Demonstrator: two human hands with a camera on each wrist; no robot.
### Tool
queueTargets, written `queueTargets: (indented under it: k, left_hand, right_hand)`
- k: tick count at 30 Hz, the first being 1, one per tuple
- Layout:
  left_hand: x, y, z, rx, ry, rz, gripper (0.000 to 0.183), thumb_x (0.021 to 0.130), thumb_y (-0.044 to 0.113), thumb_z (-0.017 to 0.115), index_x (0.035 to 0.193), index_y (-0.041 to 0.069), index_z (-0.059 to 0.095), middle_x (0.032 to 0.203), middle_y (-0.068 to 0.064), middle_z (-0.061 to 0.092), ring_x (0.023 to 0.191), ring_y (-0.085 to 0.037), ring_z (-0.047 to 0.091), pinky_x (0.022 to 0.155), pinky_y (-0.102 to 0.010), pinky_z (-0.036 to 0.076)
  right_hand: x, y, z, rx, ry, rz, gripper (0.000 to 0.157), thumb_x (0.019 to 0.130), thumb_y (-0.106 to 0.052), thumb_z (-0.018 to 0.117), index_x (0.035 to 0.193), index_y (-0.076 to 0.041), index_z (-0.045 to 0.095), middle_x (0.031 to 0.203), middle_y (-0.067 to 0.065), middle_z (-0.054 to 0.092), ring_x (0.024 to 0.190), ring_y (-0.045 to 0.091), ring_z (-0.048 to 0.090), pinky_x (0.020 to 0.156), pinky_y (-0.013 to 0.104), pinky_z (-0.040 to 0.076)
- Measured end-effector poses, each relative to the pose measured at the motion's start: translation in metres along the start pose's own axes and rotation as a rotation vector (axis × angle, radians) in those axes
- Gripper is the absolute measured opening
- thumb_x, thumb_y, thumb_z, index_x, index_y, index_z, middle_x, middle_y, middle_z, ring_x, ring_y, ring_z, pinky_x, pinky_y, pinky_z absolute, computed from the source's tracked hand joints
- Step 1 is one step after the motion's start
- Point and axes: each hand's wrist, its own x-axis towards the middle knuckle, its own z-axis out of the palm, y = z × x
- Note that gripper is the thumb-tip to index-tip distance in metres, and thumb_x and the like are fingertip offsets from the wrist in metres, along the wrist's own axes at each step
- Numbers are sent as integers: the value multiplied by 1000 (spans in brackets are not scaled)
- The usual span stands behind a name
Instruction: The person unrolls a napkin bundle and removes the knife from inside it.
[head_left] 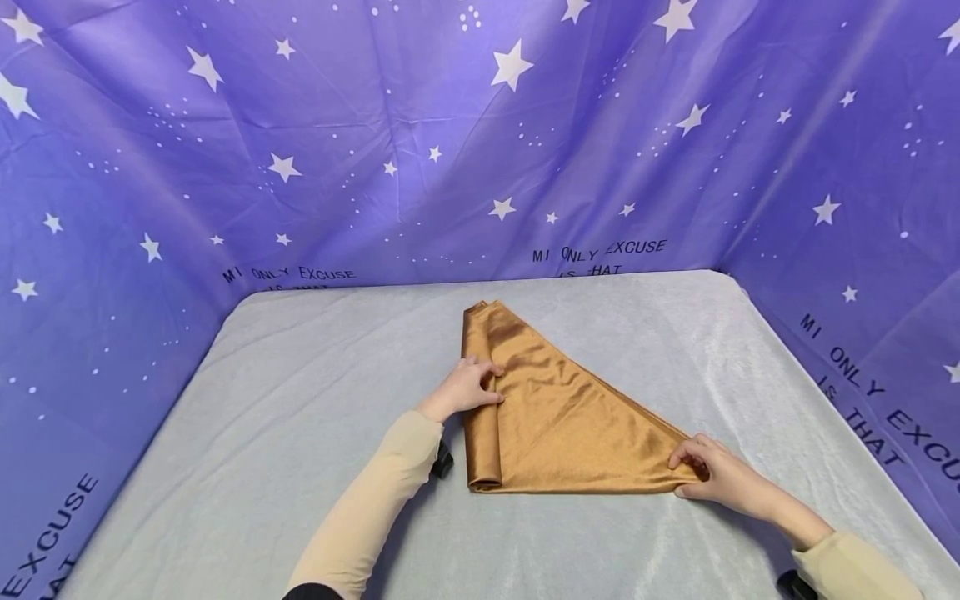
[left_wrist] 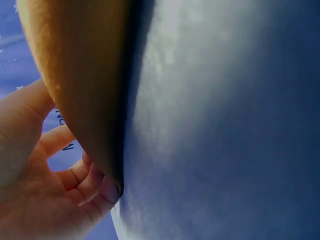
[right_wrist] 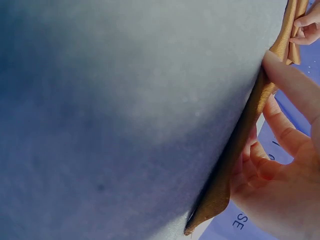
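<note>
A satiny golden-brown cloth, folded into a triangle, lies on the table with its left side turned into an upright-running roll. My left hand grips this roll about midway along, thumb and fingers on either side. In the left wrist view the roll looms large, and the fingers of the left hand curl against its far end. At the cloth's right corner, my right hand pinches the fabric between thumb and fingers. The right wrist view shows the cloth edge running past the right hand.
A pale grey velvety cover spreads over the table. Purple curtains with white stars and printed words stand behind it and along both sides. Each wrist carries a small black device, one beside the left cuff.
</note>
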Motion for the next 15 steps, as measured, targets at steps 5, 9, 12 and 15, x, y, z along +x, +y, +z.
queueTargets:
  k: [5, 9, 12, 15]
  left_hand:
    - [2, -2, -1, 4, -26, -20, 38, 76, 29, 68, 107, 9, 55, 115, -16, 55, 122, -38, 31, 97, -45, 30]
    - [4, -4, -1, 37, -1, 18, 36, 73, 26, 71, 97, 6, 54, 97, -12, 57, 105, -31, 45, 88, -39, 37]
    - [5, -7, -1, 58, 23, 54, 33, 71, 23, 72, 91, 5, 54, 89, -8, 54, 92, -26, 49, 82, -36, 37]
    - [7, -9, 1, 54, 33, 49, 32, 69, 21, 72, 88, 4, 53, 88, -6, 54, 89, -24, 49, 81, -34, 38]
  right_hand:
    - [0, 0, 0, 5, -1, 3, 37, 57, -3, 78, 83, -12, 54, 79, -4, 44, 70, 2, 38, 56, 21, 31]
    - [0, 0, 1, -4, 6, -5, 37, 56, -3, 78, 83, -12, 54, 79, -4, 45, 71, 2, 38, 56, 21, 31]
    - [0, 0, 1, -6, 6, -7, 37, 56, -3, 78, 83, -12, 53, 79, -4, 45, 71, 2, 38, 57, 21, 31]
    - [0, 0, 0, -1, 1, -1, 37, 56, -3, 78, 83, -12, 53, 79, -4, 44, 70, 3, 38, 56, 22, 31]
